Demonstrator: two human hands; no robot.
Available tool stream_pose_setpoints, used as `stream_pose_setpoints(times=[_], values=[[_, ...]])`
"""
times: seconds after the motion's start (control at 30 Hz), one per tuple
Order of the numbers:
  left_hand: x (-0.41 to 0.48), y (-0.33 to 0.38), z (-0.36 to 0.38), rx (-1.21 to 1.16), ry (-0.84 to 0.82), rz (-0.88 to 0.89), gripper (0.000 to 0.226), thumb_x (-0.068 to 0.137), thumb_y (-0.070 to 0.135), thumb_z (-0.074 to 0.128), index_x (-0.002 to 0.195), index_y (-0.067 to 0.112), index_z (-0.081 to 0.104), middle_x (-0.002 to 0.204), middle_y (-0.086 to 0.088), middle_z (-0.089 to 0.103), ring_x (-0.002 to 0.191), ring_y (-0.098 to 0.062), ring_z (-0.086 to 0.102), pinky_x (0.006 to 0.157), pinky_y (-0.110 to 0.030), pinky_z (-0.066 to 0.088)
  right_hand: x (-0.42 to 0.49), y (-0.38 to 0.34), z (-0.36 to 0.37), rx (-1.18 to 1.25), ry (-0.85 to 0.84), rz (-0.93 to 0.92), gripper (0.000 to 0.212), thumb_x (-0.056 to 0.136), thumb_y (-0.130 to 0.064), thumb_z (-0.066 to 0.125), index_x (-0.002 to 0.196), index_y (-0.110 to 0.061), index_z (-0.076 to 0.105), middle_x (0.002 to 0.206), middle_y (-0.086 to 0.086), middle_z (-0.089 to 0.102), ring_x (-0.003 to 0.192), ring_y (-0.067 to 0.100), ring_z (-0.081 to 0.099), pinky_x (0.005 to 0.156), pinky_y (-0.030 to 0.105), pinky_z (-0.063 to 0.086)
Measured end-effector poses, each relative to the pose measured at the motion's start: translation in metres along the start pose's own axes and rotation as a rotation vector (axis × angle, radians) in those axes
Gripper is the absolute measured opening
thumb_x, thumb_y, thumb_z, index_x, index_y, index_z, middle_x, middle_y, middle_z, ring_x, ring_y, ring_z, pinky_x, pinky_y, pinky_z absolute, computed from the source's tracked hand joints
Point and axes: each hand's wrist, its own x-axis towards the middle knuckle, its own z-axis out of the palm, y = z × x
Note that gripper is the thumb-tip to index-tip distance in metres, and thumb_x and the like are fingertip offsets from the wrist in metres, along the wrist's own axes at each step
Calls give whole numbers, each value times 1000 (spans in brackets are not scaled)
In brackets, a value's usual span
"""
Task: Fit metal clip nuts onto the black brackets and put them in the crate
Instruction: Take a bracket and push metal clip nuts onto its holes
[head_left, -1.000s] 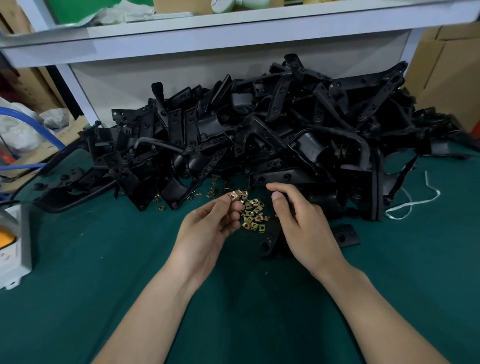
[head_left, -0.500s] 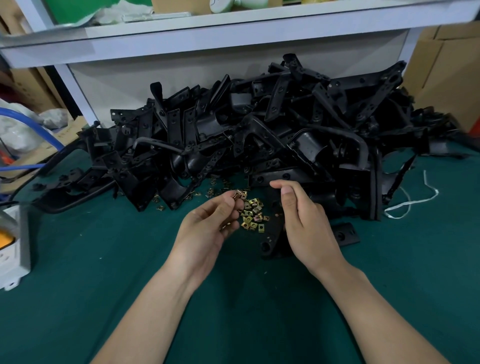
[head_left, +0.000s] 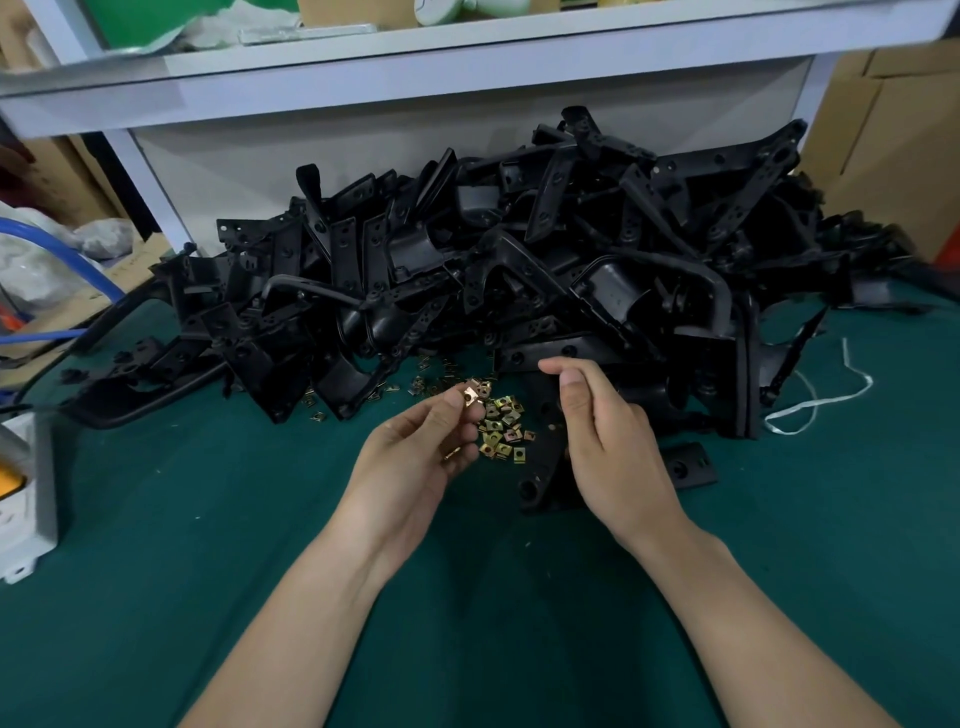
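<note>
Green tabletop carries a heap of black brackets and a small pile of clip nuts. Your left grip pinches one nut above that pile. Your right grip hovers just beside it, curled; I cannot tell whether it holds anything.

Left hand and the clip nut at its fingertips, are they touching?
Touching. The head view shows the left hand pinching the clip nut between thumb and forefinger tips, above the loose pile of nuts.
</note>
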Motion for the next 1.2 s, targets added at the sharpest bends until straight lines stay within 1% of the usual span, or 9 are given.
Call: stream_pose_setpoints(times=[0.13,0.27,0.5,0.6,0.73,0.83,0.93,1.07,1.2], values=[[0,0,1,-104,-34,-158,14,93,25,64,90,13,72,87,-1,70,72,-7,63,65,-20,56,0,-2,-1,-6,23,-23,33,108,-42,31,121,-35,60,49,-8,41,41,10,38,47,14,29],[1,-1,0,-300,-39,-306,14,91,24,67,88,12,72,85,0,66,67,-8,61,62,-21,56,0,-3,-2,-2,46,-30,34,108,-40,33,117,-30,64,50,-8,44,41,10,39,47,13,29],[3,-2,-1,-454,-92,-348,20,91,20,63,89,9,79,86,1,66,66,-8,60,59,-23,54,0,-4,-1,-1,49,-19,34,108,-38,35,117,-28,65,51,-10,46,41,10,40,46,13,28],[2,0,-1,-394,-88,-321,20,92,22,63,88,11,79,86,1,66,66,-8,60,60,-22,55,0,-4,-1,0,48,-19,33,108,-36,35,117,-27,66,51,-11,46,41,10,39,46,13,28],[0,-1,-1,-59,-89,-187,19,95,29,63,96,12,71,87,0,68,72,-8,63,67,-22,57,0,-3,-1,-2,46,-19,32,108,-35,36,116,-28,66,50,-8,43,41,11,37,45,15,27],[-4,-3,3,81,-121,-128,24,92,33,64,97,12,73,91,-4,72,78,-10,67,70,-22,57,-1,-2,0,7,48,-20,34,108,-39,33,116,-30,65,50,-6,41,41,11,36,45,17,27],[-8,-6,9,172,-151,-103,23,86,38,68,88,15,75,93,-7,74,80,-13,69,71,-23,57,-2,-2,0,22,42,-26,39,107,-48,25,116,-34,61,51,-4,41,41,11,37,43,21,29],[-10,-8,12,204,-209,-115,31,87,37,68,96,7,68,89,-12,73,70,-17,68,64,-25,57,-4,-3,1,21,9,-52,39,107,-52,22,114,-40,58,57,4,49,43,12,43,45,21,33],[-14,-9,14,236,-278,-144,24,93,34,67,91,10,71,83,-10,71,64,-15,66,59,-23,55,-5,-3,3,11,-25,-63,38,108,-48,24,115,-37,60,56,2,50,45,13,46,48,26,37]])
